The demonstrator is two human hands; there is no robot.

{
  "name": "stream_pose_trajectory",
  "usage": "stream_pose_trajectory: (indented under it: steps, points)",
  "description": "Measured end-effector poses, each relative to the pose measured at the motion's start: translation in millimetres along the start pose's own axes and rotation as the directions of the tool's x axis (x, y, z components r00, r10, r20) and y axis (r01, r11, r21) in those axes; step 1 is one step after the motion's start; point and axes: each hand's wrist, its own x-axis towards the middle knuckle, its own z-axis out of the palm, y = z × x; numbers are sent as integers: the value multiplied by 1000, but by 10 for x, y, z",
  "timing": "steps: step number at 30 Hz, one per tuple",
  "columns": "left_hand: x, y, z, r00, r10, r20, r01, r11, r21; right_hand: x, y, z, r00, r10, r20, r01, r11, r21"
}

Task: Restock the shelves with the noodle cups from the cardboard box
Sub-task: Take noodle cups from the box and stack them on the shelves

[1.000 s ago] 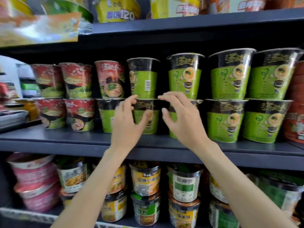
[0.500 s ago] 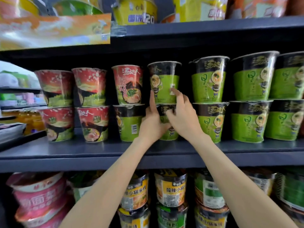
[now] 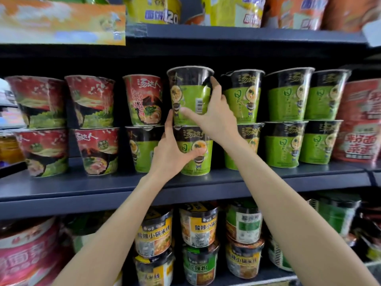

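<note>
Green-and-black noodle cups stand stacked two high on the middle shelf point(image 3: 206, 182). My right hand point(image 3: 214, 118) grips the upper green cup point(image 3: 188, 93) of one stack, thumb across its front and fingers round its right side. My left hand point(image 3: 171, 153) holds the lower green cup point(image 3: 198, 153) beneath it, thumb on the front and fingers up the left side. The cardboard box is out of view.
Red noodle cups point(image 3: 90, 100) fill the shelf's left part, more green cups point(image 3: 286, 96) the right, and big red bowls point(image 3: 360, 120) the far right. Yellow packs point(image 3: 152, 11) sit on the upper shelf. Smaller cups point(image 3: 198, 223) crowd the shelf below.
My right hand has risen from the lower cup to grip the upper one. The upper cup has turned, showing its barcode. My left hand stays on the lower cup. The camera moved closer.
</note>
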Motion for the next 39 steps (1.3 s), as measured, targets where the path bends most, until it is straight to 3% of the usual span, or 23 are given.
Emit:
stream_pose_trajectory:
  steps: [2,4,9,11,15,17,24,31,39]
  points:
    - [0,0,4,1000,-25,-9,26,999,38,58,-83,115,998,56,-28,-59,990,-130]
    - [-3,-1,1,1000,-20,-13,21,998,55,94,-114,192,995,73,-63,-82,985,-151]
    - [-19,12,-19,1000,-9,-10,9,1000,8,215,59,67,988,94,125,-122,961,249]
    - [-34,29,-20,1000,12,-17,-13,1000,-21,215,86,-17,979,92,184,-142,949,282]
    - [-64,38,-5,999,27,-33,-27,1000,3,81,-88,36,998,56,8,-55,991,-118]
    - [-73,35,-4,999,28,-34,-28,1000,7,62,-141,83,997,38,-72,-53,975,-215]
    - [-63,31,-11,1000,-3,-30,2,998,-59,169,66,-102,995,51,86,-61,991,119]
    - [-65,26,5,1000,-4,-27,3,999,-44,100,159,-143,992,-15,122,-6,986,168]
    - [-34,51,97,998,-29,-47,27,998,-51,38,223,-90,999,-31,14,28,986,164]
